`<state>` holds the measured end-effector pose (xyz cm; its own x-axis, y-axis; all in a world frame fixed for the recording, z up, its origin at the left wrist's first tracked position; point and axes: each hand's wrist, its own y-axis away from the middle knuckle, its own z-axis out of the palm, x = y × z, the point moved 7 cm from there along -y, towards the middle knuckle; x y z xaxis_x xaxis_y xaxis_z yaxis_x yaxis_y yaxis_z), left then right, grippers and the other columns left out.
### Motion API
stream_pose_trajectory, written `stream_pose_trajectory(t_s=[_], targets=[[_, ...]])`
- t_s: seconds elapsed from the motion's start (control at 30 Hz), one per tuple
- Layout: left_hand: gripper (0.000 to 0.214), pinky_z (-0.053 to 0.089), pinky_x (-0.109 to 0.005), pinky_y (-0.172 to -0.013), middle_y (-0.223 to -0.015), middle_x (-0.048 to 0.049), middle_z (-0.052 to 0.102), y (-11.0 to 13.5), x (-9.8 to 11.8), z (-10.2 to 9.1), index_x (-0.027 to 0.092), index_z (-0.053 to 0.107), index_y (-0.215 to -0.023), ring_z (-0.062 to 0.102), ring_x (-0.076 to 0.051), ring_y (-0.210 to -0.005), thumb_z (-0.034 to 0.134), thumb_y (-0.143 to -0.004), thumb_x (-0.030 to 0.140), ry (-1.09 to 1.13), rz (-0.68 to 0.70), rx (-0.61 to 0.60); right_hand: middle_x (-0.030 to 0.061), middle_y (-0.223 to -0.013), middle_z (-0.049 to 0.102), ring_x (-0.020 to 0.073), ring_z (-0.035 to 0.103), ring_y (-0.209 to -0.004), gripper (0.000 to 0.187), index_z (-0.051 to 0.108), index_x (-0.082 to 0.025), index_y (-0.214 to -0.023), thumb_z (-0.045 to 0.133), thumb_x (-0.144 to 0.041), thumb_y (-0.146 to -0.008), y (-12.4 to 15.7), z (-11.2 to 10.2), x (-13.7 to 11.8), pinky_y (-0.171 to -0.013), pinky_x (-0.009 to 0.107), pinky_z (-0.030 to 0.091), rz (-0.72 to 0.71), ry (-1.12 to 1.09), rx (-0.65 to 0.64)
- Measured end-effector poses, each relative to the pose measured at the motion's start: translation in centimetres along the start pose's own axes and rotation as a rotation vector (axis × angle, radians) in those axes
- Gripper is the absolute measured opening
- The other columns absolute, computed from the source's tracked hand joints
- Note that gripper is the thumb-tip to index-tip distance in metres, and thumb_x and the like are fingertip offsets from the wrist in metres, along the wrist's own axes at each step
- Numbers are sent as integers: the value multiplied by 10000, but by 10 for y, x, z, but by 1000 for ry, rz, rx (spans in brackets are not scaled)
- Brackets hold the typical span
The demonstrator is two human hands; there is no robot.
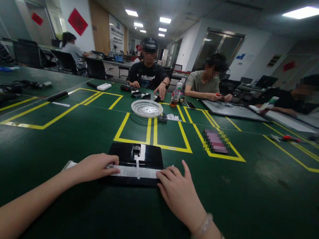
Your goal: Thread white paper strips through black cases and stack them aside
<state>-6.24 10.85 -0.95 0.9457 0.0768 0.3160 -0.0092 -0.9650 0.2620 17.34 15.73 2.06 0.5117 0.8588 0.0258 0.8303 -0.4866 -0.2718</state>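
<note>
A black, glossy, flat panel (154, 157) lies on the green table in front of me, with a metal-looking fitting (136, 150) near its far edge. Across it runs a long white strip with fine lines (137, 172), looking like a ruler or tape; a narrow white band crosses it. My left hand (99, 166) grips the strip at the left, thumb on the near side and fingers on the far side. At the strip's right end, my right hand (173, 180) has thumb and fingertips closed on it, little finger raised. The strip's left end shows past my left wrist.
Beyond the panel are yellow tape outlines, a white plastic basket (146, 114), a bottle (175, 96) and a blurred phone-like object (216, 141). Dark tools (1, 94) lie at the left, red-handled pliers (290, 138) at the right. Several people sit across the table.
</note>
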Motion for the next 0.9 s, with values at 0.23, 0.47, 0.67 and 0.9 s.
stream_pose_trajectory(t_s=[0.23,0.47,0.67,0.9], targets=[[286,413,-283,-648,-941,-43,669,-1,1,3,243,620,-980,629,-232,-846,465,-953,482,-14,2,38,83,-1134,652,284,556,-1127,254,633,-235,-1170,587,-243,-920,1,6,-4,-1116,654,193,-5,21,-23],[253,401,-286,-622,-921,-39,673,-5,2,7,245,613,-981,632,-231,-824,492,-944,464,-45,-18,80,75,-1187,612,262,539,-1148,405,506,-277,-1353,551,-286,-951,1,15,-11,-1132,616,198,-54,-36,-33],[256,392,-292,-624,-920,-41,678,-3,5,6,241,618,-980,629,-232,-820,500,-939,464,-44,-9,86,88,-1224,580,278,499,-1192,411,510,-294,-1363,537,-392,-965,1,20,-14,-1129,615,197,-40,-53,-40],[255,443,-313,-692,-983,-50,655,-3,7,1,224,633,-988,611,-231,-877,536,-915,449,-85,61,195,93,-1254,576,288,467,-1246,387,530,-284,-1350,478,-413,-989,2,22,-15,-1125,618,200,-20,-63,-41]])
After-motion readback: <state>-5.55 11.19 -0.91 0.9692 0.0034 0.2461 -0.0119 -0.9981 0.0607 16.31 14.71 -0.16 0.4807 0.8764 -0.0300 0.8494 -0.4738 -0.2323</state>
